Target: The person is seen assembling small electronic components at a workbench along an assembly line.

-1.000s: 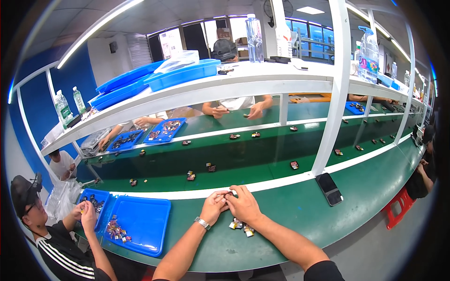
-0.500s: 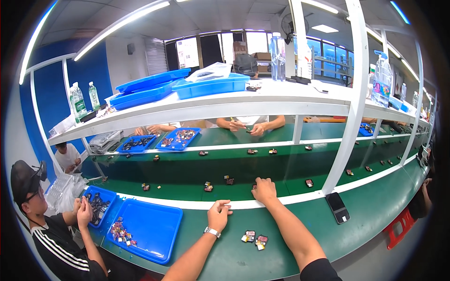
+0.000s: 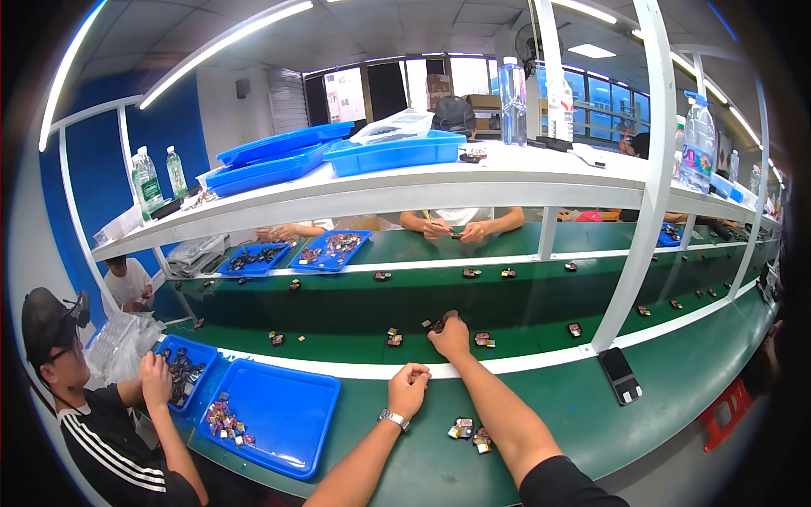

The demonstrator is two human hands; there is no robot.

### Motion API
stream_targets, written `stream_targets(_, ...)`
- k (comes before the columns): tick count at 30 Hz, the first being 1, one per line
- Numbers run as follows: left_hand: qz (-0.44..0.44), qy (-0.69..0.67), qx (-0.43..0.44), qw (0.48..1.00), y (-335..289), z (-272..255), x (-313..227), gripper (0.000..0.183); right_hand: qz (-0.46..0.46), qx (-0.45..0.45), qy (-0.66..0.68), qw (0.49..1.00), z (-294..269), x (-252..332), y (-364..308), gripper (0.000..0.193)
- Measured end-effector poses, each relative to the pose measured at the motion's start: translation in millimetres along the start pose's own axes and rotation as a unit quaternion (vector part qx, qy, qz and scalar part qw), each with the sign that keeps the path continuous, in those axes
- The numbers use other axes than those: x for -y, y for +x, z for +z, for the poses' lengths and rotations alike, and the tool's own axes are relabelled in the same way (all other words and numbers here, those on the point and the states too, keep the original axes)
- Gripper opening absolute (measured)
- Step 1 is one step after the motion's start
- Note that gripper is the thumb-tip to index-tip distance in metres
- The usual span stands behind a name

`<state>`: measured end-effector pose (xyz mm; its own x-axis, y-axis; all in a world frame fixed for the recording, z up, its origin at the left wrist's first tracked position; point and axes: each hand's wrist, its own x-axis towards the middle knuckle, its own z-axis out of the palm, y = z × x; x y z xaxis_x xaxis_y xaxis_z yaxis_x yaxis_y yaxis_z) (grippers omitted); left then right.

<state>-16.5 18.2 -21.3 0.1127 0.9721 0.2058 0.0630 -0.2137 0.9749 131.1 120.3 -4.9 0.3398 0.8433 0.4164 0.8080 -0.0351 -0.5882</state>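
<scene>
On the green belt, my right hand [image 3: 450, 336] reaches over the white rail, its fingers closed on a small dark electronic part [image 3: 435, 324]. Just right of that hand lies another small electronic part [image 3: 484, 340] with pale and reddish patches. My left hand [image 3: 409, 390], a watch on its wrist, hovers by the rail with fingers curled in; whether they hold anything is hidden. Between my forearms, a pair of similar electronic parts [image 3: 461, 428] rests on the green bench. A blue tray [image 3: 291, 406] to the left holds a heap of small parts in its left side.
A second blue tray [image 3: 201, 355] of dark parts stands near a co-worker [image 3: 101, 406] at left. A phone [image 3: 621, 376] lies right of my right arm. A white post [image 3: 642, 194] and an overhead shelf [image 3: 405, 190] frame the belt. More people sit across it.
My right hand has moved left along the belt, from one electronic part to the dark one beside it, uncovering the first. My left hand's fingers have curled in. The view has shifted slightly.
</scene>
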Motion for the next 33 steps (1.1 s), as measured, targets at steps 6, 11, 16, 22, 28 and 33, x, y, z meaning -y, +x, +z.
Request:
stream_targets(6,-0.045,-0.117,0.025,0.992,2.4,-8.7,-7.3,0.017,-0.149,0.198,0.281,0.927,-90.7,-19.9,-61.2,0.043)
stream_targets(11,-0.193,-0.186,0.327,0.906,-4.0,-33.1,-26.7,0.041,-0.203,0.283,0.275,0.896,-150.7,-13.6,-104.2,0.047)
stream_targets(16,-0.182,-0.155,0.336,0.911,-10.1,-18.3,-34.4,0.035,-0.205,0.300,0.301,0.882,-155.1,-21.8,-108.9,0.050)
stream_targets(22,-0.168,-0.163,0.338,0.912,-7.6,-25.9,-24.2,0.035,-0.207,0.313,0.251,0.892,-153.8,-12.2,-111.8,0.059)
stream_targets(28,-0.145,-0.154,0.308,0.928,-12.9,-16.1,-37.7,0.030,-0.303,0.203,0.215,0.906,-152.6,-12.3,-112.0,0.052)
stream_targets(33,-0.147,-0.203,0.268,0.930,-14.6,-11.4,-37.5,0.029,-0.364,0.183,0.140,0.902,-147.7,-23.7,-108.8,0.041)
